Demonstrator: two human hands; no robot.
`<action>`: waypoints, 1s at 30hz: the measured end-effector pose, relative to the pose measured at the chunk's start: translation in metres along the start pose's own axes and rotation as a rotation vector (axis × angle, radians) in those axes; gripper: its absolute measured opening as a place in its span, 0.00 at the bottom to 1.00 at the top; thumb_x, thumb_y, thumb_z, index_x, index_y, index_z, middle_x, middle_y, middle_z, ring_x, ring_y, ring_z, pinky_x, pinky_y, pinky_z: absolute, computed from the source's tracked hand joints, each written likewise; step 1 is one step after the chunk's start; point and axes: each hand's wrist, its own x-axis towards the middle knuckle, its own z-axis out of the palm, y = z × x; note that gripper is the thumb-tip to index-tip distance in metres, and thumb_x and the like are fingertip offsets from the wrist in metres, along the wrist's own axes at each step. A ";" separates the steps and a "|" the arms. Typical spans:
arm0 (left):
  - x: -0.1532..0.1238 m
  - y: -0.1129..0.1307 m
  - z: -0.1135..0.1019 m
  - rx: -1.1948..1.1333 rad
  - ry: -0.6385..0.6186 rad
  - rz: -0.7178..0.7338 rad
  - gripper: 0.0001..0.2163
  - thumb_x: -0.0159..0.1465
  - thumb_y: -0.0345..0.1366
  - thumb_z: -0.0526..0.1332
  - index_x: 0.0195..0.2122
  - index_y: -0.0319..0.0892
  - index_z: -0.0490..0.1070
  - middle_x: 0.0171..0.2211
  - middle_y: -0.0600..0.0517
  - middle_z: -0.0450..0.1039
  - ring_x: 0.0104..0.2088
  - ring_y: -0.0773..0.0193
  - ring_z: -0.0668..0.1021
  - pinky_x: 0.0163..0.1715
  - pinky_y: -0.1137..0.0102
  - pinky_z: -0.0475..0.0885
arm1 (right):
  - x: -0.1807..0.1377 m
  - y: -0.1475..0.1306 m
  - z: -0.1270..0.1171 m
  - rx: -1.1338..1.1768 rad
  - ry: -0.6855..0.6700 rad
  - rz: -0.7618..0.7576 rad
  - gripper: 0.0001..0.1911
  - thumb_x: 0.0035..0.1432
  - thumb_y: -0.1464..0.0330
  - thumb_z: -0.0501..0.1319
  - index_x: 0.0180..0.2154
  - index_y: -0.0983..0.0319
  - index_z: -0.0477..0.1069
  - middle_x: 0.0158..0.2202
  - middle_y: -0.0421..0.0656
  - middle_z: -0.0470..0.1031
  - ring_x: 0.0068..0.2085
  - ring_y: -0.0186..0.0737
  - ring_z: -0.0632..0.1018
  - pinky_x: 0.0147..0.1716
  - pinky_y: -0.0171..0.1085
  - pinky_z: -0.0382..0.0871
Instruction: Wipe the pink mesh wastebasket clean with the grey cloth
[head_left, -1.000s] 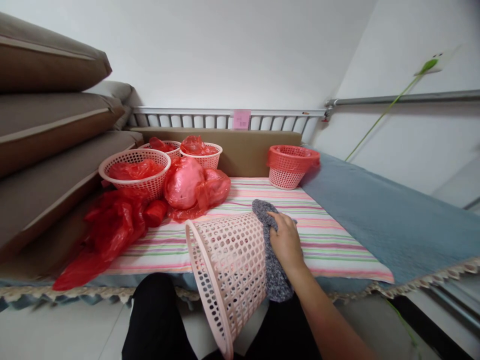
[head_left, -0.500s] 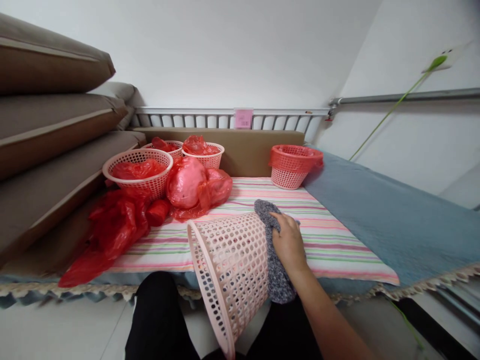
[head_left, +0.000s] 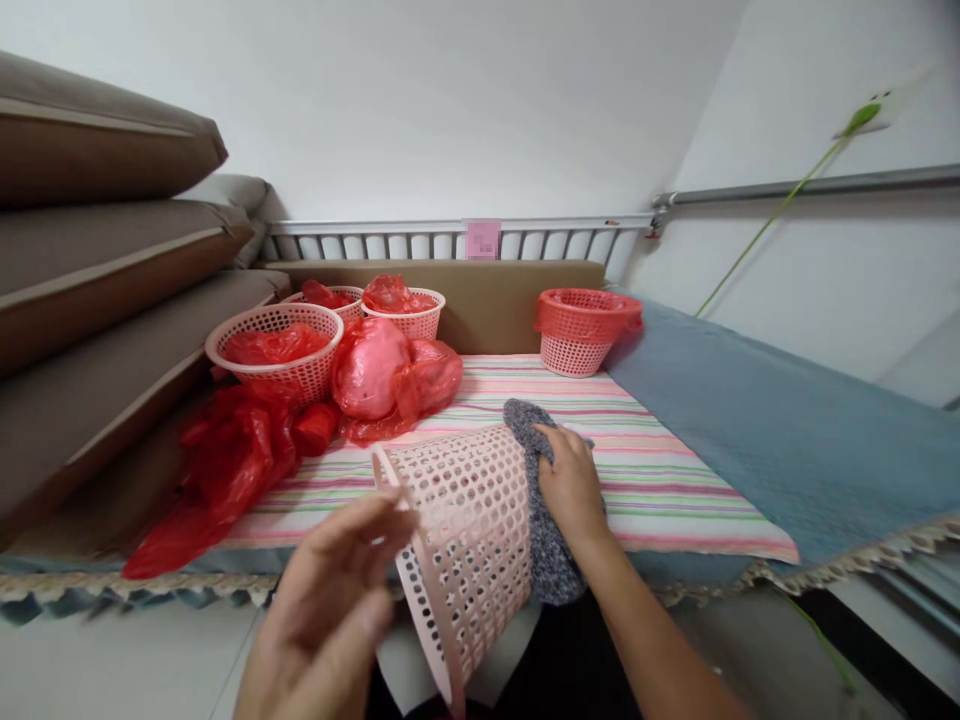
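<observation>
A pink perforated plastic basket [head_left: 472,510] lies tipped on its side at the near edge of the striped cloth, its rim facing left. My right hand [head_left: 574,480] grips a grey speckled cloth [head_left: 551,540], pressed against the basket's bottom. In front of the rim, on the left, my left hand [head_left: 337,590] is slightly blurred, its fingers apart and curved. The fingertips overlap the rim in view; I cannot tell whether they touch it. Nothing shows in that hand.
Pink baskets [head_left: 315,375] with red plastic bags inside stand at the back left, beside loose red bags [head_left: 232,470]. Stacked cushions [head_left: 97,240] rise on the left. Another basket [head_left: 577,355], lined with a red bag, stands back right on the striped cloth [head_left: 675,490].
My left hand has come into view from below and reached up to the basket's rim. The right hand, grey cloth and basket have hardly moved.
</observation>
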 end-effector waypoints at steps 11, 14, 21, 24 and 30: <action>0.026 -0.055 0.020 -0.115 -0.356 -0.284 0.34 0.52 0.33 0.67 0.60 0.43 0.58 0.55 0.41 0.69 0.56 0.47 0.68 0.55 0.57 0.62 | -0.001 -0.007 -0.001 0.027 0.028 0.011 0.25 0.48 0.80 0.50 0.48 0.60 0.67 0.45 0.48 0.68 0.51 0.49 0.67 0.52 0.52 0.62; 0.022 -0.060 0.031 -0.178 -0.347 -0.322 0.34 0.55 0.31 0.64 0.62 0.43 0.53 0.53 0.42 0.71 0.54 0.50 0.71 0.54 0.58 0.64 | -0.005 -0.007 -0.004 0.062 0.004 0.018 0.26 0.48 0.81 0.50 0.48 0.59 0.67 0.46 0.48 0.68 0.52 0.48 0.66 0.53 0.52 0.61; 0.019 -0.073 0.023 -0.044 -0.266 -0.304 0.35 0.51 0.34 0.65 0.60 0.41 0.54 0.50 0.41 0.73 0.50 0.47 0.75 0.47 0.59 0.70 | -0.022 -0.104 -0.018 0.359 -0.236 -0.094 0.30 0.42 0.83 0.49 0.47 0.59 0.68 0.46 0.45 0.69 0.50 0.42 0.68 0.54 0.45 0.60; 0.022 -0.082 0.011 0.068 -0.230 -0.259 0.37 0.48 0.33 0.67 0.59 0.43 0.55 0.41 0.46 0.78 0.37 0.50 0.80 0.36 0.64 0.75 | -0.035 -0.155 -0.022 0.482 -0.349 -0.200 0.29 0.44 0.82 0.51 0.47 0.56 0.69 0.48 0.43 0.68 0.51 0.40 0.67 0.54 0.41 0.60; 0.027 -0.094 -0.005 0.224 -0.318 -0.245 0.34 0.52 0.37 0.67 0.59 0.41 0.55 0.34 0.49 0.79 0.22 0.60 0.78 0.21 0.71 0.72 | -0.040 -0.159 -0.018 0.423 -0.368 -0.228 0.31 0.45 0.83 0.51 0.49 0.55 0.68 0.50 0.43 0.67 0.52 0.40 0.66 0.54 0.41 0.58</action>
